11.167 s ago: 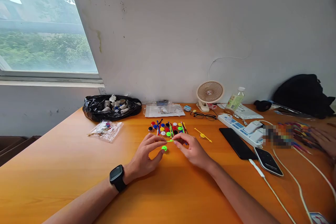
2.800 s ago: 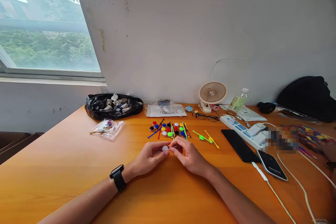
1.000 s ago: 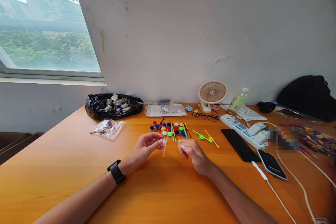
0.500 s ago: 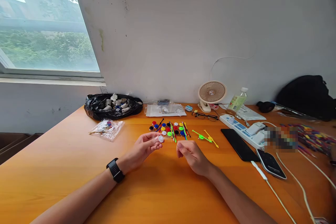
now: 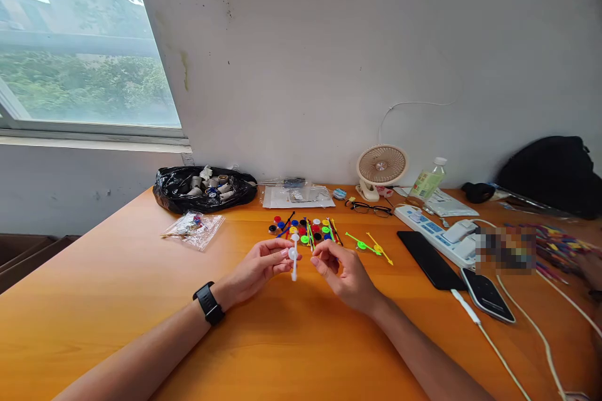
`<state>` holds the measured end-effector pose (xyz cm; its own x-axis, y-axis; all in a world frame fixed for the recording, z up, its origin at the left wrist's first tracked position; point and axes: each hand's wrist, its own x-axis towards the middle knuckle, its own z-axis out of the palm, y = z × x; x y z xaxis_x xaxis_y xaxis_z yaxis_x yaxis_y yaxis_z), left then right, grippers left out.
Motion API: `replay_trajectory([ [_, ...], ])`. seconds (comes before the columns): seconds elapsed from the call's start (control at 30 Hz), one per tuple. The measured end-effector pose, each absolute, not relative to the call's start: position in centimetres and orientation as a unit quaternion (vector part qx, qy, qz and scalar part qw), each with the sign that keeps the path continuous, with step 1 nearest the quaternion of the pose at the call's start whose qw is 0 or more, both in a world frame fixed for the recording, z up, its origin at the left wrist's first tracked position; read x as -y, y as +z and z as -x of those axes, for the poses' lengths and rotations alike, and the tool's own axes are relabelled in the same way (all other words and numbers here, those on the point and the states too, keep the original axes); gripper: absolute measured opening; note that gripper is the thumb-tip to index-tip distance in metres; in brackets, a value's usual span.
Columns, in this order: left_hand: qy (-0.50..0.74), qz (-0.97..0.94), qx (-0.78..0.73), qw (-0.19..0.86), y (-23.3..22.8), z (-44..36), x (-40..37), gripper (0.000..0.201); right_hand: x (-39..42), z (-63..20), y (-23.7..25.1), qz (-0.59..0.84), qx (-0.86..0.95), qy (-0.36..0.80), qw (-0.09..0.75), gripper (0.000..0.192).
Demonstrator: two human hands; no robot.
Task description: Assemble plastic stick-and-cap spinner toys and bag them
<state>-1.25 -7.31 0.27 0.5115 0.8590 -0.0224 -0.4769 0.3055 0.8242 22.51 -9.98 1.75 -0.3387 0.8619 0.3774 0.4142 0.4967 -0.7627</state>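
My left hand [image 5: 263, 265], with a black watch on its wrist, pinches a white stick with a white round disc on it [image 5: 293, 256]; the stick stands roughly upright just above the orange table [image 5: 117, 288]. My right hand [image 5: 341, 269] hovers close to the right of the stick with fingers curled and nothing in it. Just beyond both hands lies a pile of coloured discs and sticks [image 5: 306, 230]. A green stick with a disc [image 5: 360, 244] and a yellow one [image 5: 379, 249] lie to the right of the pile.
A black bag of spools [image 5: 204, 188] and a clear packet [image 5: 192, 227] lie at the left back. A small fan [image 5: 381, 167], glasses [image 5: 367, 207], a bottle [image 5: 427, 182], a power strip [image 5: 433, 233], two phones [image 5: 423, 252] with cables and a black bag [image 5: 555, 172] fill the right side.
The white stick in my left hand has turned upright with the disc facing me. My right hand has come closer to it. Earlier both hands held the piece together.
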Motion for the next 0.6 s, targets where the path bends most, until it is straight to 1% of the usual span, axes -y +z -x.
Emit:
replay_trajectory([
  [0.17,0.415,-0.435,-0.252,0.758,0.4,1.0,7.6,0.028,10.0,-22.4,1.5,0.420,0.768,0.279,0.396,0.019],
  [0.3,0.400,-0.496,-0.262,0.725,0.1,0.8,7.9,0.028,10.1,-22.4,1.6,0.413,0.786,0.278,0.368,0.022],
  [0.47,0.370,-0.573,-0.263,0.683,-0.3,0.2,8.4,0.032,10.2,-22.0,1.5,0.396,0.791,0.331,0.329,0.019],
  [0.53,0.367,-0.611,-0.276,0.645,-0.2,0.3,8.4,0.034,10.1,-21.9,1.6,0.391,0.783,0.354,0.330,0.022],
  [0.6,0.384,-0.663,-0.307,0.564,-0.1,0.5,8.3,0.030,9.8,-22.2,1.9,0.396,0.776,0.356,0.339,0.024],
])
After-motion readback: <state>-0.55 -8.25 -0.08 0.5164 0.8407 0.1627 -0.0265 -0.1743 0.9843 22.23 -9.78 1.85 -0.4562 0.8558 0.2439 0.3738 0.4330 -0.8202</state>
